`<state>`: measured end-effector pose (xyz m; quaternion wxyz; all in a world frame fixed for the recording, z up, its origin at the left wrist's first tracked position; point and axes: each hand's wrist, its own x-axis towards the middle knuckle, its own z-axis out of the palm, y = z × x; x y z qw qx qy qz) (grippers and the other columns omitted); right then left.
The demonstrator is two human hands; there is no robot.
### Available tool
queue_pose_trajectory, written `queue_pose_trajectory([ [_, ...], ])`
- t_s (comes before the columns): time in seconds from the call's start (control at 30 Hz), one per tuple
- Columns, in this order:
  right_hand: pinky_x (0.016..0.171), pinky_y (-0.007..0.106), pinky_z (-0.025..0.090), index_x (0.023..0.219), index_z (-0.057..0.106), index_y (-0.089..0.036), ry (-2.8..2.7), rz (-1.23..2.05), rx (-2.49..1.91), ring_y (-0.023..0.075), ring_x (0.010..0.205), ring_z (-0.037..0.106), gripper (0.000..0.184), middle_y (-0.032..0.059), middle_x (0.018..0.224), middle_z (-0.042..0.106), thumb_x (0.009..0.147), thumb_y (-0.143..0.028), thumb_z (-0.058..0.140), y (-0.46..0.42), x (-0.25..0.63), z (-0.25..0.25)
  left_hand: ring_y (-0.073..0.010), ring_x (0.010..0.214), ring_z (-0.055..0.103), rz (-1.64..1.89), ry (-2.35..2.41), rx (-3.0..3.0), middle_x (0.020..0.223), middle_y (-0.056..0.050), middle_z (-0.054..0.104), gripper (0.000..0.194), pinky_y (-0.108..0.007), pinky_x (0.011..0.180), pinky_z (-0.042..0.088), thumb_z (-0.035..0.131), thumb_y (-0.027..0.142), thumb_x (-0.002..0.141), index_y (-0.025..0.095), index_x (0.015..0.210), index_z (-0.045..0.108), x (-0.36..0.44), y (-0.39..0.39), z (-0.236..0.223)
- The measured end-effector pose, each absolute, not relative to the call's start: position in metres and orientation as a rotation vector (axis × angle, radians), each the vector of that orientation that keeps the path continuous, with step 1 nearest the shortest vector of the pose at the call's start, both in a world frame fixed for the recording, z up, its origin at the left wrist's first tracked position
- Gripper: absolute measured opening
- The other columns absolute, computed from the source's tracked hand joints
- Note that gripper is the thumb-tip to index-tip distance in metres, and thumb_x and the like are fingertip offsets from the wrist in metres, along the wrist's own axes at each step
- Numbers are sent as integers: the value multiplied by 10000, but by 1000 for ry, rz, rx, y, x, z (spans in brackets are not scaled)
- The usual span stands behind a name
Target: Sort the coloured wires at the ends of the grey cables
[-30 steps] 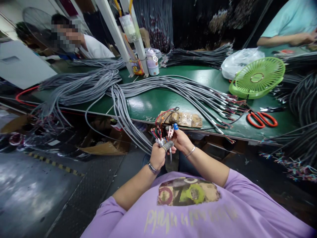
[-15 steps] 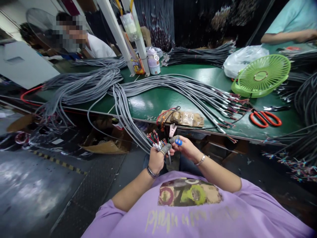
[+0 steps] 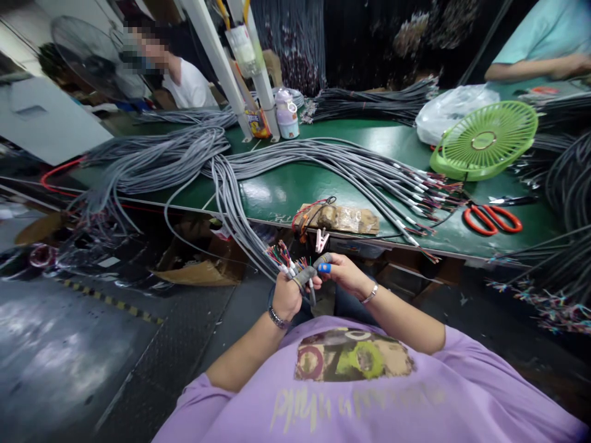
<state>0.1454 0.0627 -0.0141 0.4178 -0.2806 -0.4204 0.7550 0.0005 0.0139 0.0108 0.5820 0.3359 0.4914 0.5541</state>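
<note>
My left hand [image 3: 287, 296] is closed around a bunch of grey cables [image 3: 244, 224] near their ends. Red, green and other thin coloured wires [image 3: 279, 251] fan out above its thumb, past white sleeves. My right hand [image 3: 347, 275] meets it at the thumb tip, pinching at the wires of one cable; the fingertips hide the exact strands. Grey covers wrap some fingertips on both hands, and a blue band circles a right finger. Below the joined fingers a short grey piece [image 3: 313, 294] hangs down. Just above them is a pale pink clip [image 3: 322, 241] at the table edge.
On the green table [image 3: 268, 194] lie more grey cables [image 3: 332, 154], a taped cardboard piece [image 3: 346, 219], red-handled scissors [image 3: 492, 219] and a green fan [image 3: 484, 141]. A bottle [image 3: 287, 117] stands by the white post [image 3: 217, 67]. Two co-workers sit across, left and right.
Both hands have shifted slightly left, the right fingers closing nearer the left thumb. The pink clip shows more spread jaws. The co-worker at left has moved a little to the right.
</note>
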Motion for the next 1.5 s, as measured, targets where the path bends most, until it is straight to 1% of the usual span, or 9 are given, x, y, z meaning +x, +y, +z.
queue_pose_trajectory([
  [0.3, 527, 223, 367, 714, 622, -154, -982, 1849, -766, 66, 508, 419, 232, -48, 567, 517, 666, -332, 762, 66, 141, -7, -146, 472, 631, 1267, 1151, 794, 541, -45, 678, 221, -208, 427, 435, 747, 338, 654, 126, 644, 684, -1, 13, 14],
  [0.4, 517, 219, 385, 745, 622, -155, -884, 1904, -806, 65, 516, 431, 289, -29, 626, 551, 690, -417, 729, 64, 145, -5, -131, 461, 623, 1324, 1194, 789, 542, -37, 680, 196, -190, 408, 402, 740, 319, 666, 130, 650, 689, 0, 12, 11],
  [0.5, 527, 226, 407, 756, 634, -142, -908, 1916, -833, 73, 540, 460, 370, -2, 675, 581, 698, -502, 698, 59, 147, -1, -138, 477, 631, 1352, 1201, 832, 551, -40, 684, 188, -198, 414, 411, 728, 313, 682, 131, 655, 690, 2, 12, 7],
  [0.63, 514, 216, 390, 700, 618, -134, -987, 1900, -838, 68, 513, 443, 383, -15, 596, 542, 685, -503, 720, 56, 146, 2, -150, 499, 643, 1373, 1182, 877, 567, -38, 690, 181, -217, 442, 447, 715, 316, 697, 136, 687, 696, 5, 12, 7],
  [0.8, 521, 223, 433, 761, 628, -152, -711, 1910, -887, 75, 513, 461, 481, 7, 661, 578, 785, -626, 549, 74, 144, -3, -134, 470, 628, 1411, 1183, 819, 551, -32, 682, 182, -198, 415, 415, 732, 319, 672, 141, 660, 691, 9, 14, 18],
  [1.0, 471, 209, 416, 843, 653, -148, -668, 2004, -745, 78, 491, 424, 473, 1, 641, 557, 814, -605, 536, 96, 133, 1, -120, 457, 620, 1410, 1192, 801, 534, -40, 673, 222, -180, 407, 383, 722, 339, 687, 133, 619, 679, 20, 21, 24],
  [1.1, 438, 213, 386, 781, 641, -144, -672, 1948, -665, 85, 473, 401, 465, -16, 569, 502, 794, -603, 567, 98, 126, 0, -120, 449, 616, 1419, 1195, 788, 519, -42, 666, 238, -178, 403, 374, 717, 349, 690, 130, 607, 672, 26, 24, 25],
  [1.27, 438, 220, 395, 741, 624, -155, -573, 1831, -727, 88, 484, 448, 511, 16, 635, 575, 791, -653, 523, 99, 117, -6, -124, 448, 615, 1431, 1192, 774, 511, -46, 663, 234, -181, 404, 382, 725, 344, 670, 127, 601, 669, 29, 28, 23],
  [1.5, 363, 233, 374, 765, 597, -157, -491, 2130, -702, 111, 415, 452, 612, 13, 562, 550, 783, -741, 415, 102, 117, 2, -133, 468, 630, 1430, 1200, 754, 511, -47, 665, 263, -176, 398, 376, 734, 376, 656, 127, 613, 663, 31, 30, 19],
])
